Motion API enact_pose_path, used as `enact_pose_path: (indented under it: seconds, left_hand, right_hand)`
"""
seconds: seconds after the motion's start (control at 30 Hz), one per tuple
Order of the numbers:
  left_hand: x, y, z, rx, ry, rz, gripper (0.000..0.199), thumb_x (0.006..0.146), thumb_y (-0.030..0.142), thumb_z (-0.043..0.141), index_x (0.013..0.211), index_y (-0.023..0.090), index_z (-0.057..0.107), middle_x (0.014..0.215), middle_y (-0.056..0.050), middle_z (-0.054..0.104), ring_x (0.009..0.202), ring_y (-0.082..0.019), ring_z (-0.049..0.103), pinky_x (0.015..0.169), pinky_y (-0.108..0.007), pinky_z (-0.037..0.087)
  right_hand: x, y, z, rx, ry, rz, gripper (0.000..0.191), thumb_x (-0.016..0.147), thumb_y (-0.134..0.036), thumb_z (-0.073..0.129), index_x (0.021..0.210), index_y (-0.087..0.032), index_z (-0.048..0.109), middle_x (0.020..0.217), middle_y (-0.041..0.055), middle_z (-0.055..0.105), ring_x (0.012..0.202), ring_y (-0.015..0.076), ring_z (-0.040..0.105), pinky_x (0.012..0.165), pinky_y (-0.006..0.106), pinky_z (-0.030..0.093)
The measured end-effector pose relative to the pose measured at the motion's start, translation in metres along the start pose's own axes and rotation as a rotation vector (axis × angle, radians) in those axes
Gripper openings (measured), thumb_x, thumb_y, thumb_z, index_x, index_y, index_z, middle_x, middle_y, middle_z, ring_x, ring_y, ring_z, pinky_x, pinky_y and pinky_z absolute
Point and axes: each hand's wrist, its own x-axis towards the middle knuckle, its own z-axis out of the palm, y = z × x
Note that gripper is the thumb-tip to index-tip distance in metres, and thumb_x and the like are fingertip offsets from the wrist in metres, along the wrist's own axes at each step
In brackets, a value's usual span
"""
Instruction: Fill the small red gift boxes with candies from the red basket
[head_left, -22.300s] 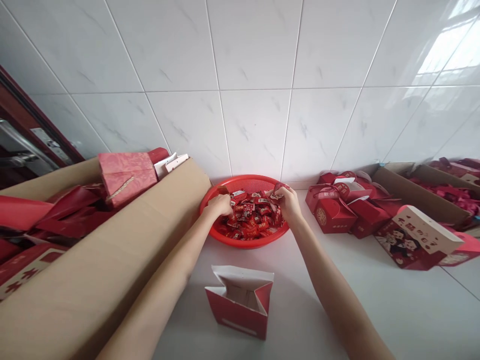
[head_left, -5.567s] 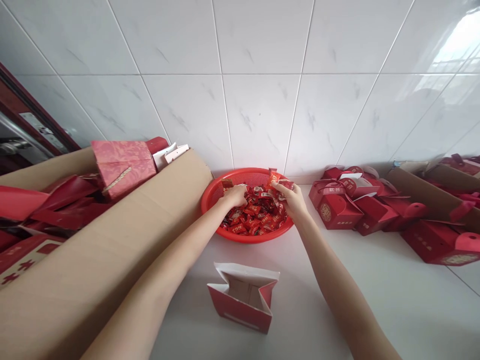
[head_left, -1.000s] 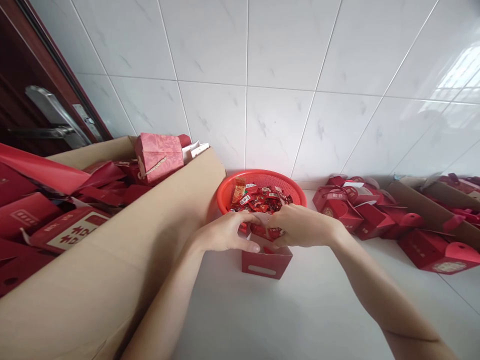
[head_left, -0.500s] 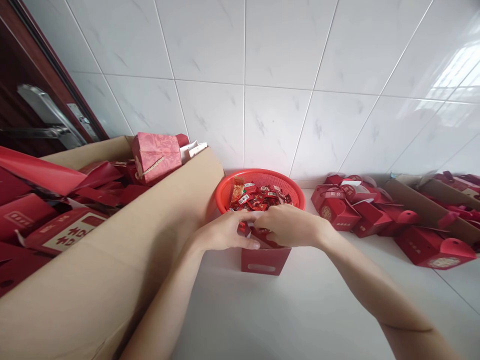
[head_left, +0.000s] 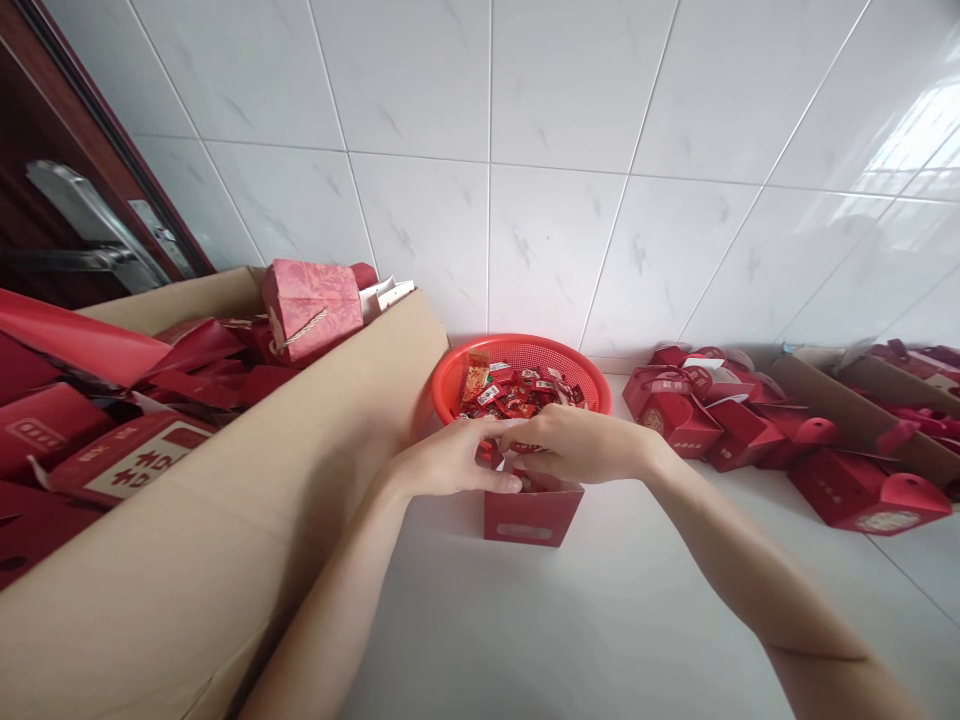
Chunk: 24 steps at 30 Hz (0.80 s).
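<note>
A small red gift box point(head_left: 532, 518) stands upright on the pale floor with its top open. My left hand point(head_left: 446, 460) grips its left upper side, thumb along the near rim and fingers round the far side. Over the opening, my right hand point(head_left: 574, 443) reaches in from the right with bent fingers. Its fingertips are down inside the box, so what they hold is hidden. Right behind both hands sits a red plastic colander point(head_left: 592, 375) with many small wrapped sweets point(head_left: 517, 390) in it.
On the left, a long cardboard carton point(head_left: 330, 410) is full of red gift boxes, with a pink patterned box point(head_left: 315, 310) on top. More red gift boxes point(head_left: 682, 425) stand at right, beside another carton point(head_left: 799, 375). A tiled wall point(head_left: 555, 240) rises behind; a door handle point(head_left: 90, 230) shows at upper left.
My right hand's fingers have shifted slightly and straightened a little at the box opening. My left hand stays on the box. The view has tilted very slightly.
</note>
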Motion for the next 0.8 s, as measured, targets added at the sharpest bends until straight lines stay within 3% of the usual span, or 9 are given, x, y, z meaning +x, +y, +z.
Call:
enact_pose_path:
  seconds: [0.13,0.27,0.37,0.43,0.57,0.7,0.8]
  left_hand:
    - [0.0,-0.002,0.0,0.014,0.023,-0.031,0.05,0.069,0.045,0.081,0.112,0.022,0.071,0.098,-0.003,0.074,0.089,-0.025,0.068,0.079,-0.033,0.05]
    - [0.001,0.0,0.0,0.027,0.015,-0.067,0.044,0.07,0.044,0.081,0.105,0.021,0.07,0.103,-0.005,0.073,0.09,-0.025,0.068,0.078,-0.033,0.05]
    - [0.001,0.001,0.0,0.012,-0.009,-0.039,0.045,0.073,0.043,0.078,0.111,0.021,0.068,0.109,-0.005,0.072,0.093,-0.025,0.068,0.08,-0.033,0.05]
    - [0.001,0.0,0.0,0.008,-0.009,-0.038,0.047,0.073,0.043,0.078,0.114,0.021,0.068,0.111,-0.005,0.072,0.096,-0.026,0.068,0.081,-0.033,0.051]
    - [0.001,-0.001,0.0,-0.002,-0.01,-0.05,0.058,0.073,0.043,0.079,0.126,0.022,0.065,0.119,-0.006,0.072,0.104,-0.027,0.068,0.088,-0.035,0.051]
    - [0.0,0.002,-0.001,0.001,-0.02,-0.062,0.067,0.075,0.041,0.079,0.136,0.025,0.06,0.124,-0.005,0.071,0.109,-0.028,0.067,0.093,-0.036,0.051]
    - [-0.001,0.004,-0.002,-0.005,-0.032,-0.038,0.066,0.076,0.036,0.078,0.138,0.028,0.059,0.126,-0.003,0.071,0.112,-0.027,0.066,0.095,-0.035,0.05]
  right_hand:
    - [0.0,0.003,0.002,0.081,0.081,0.002,0.021,0.099,-0.022,0.044,0.093,-0.017,0.065,0.061,-0.0038,0.054,0.052,0.0102,0.043,0.056,0.027,0.029]
    - [-0.002,0.007,0.005,0.217,0.132,0.078,0.011,0.091,-0.029,0.055,0.097,-0.02,0.053,0.061,-0.0062,0.054,0.051,0.0114,0.047,0.053,0.026,0.032]
    - [-0.001,0.011,0.011,0.297,0.143,0.107,0.012,0.084,-0.022,0.055,0.091,-0.022,0.045,0.062,-0.0075,0.052,0.051,0.0115,0.045,0.05,0.025,0.031]
    - [0.001,0.014,0.018,0.348,0.228,0.064,0.009,0.082,-0.016,0.051,0.084,-0.022,0.044,0.067,-0.0052,0.054,0.056,0.0117,0.047,0.052,0.025,0.033]
    - [0.004,0.019,0.031,0.426,0.381,-0.082,0.01,0.08,-0.012,0.055,0.087,-0.019,0.055,0.085,0.0006,0.064,0.072,0.0138,0.055,0.062,0.025,0.041]
    - [-0.002,0.019,0.037,0.402,0.37,-0.037,0.017,0.085,-0.012,0.056,0.097,-0.02,0.065,0.085,0.0013,0.068,0.071,0.0147,0.058,0.062,0.026,0.042]
    - [-0.009,0.019,0.036,0.31,0.289,0.008,0.018,0.087,-0.011,0.055,0.095,-0.021,0.068,0.085,0.0001,0.069,0.067,0.0134,0.057,0.062,0.026,0.041]
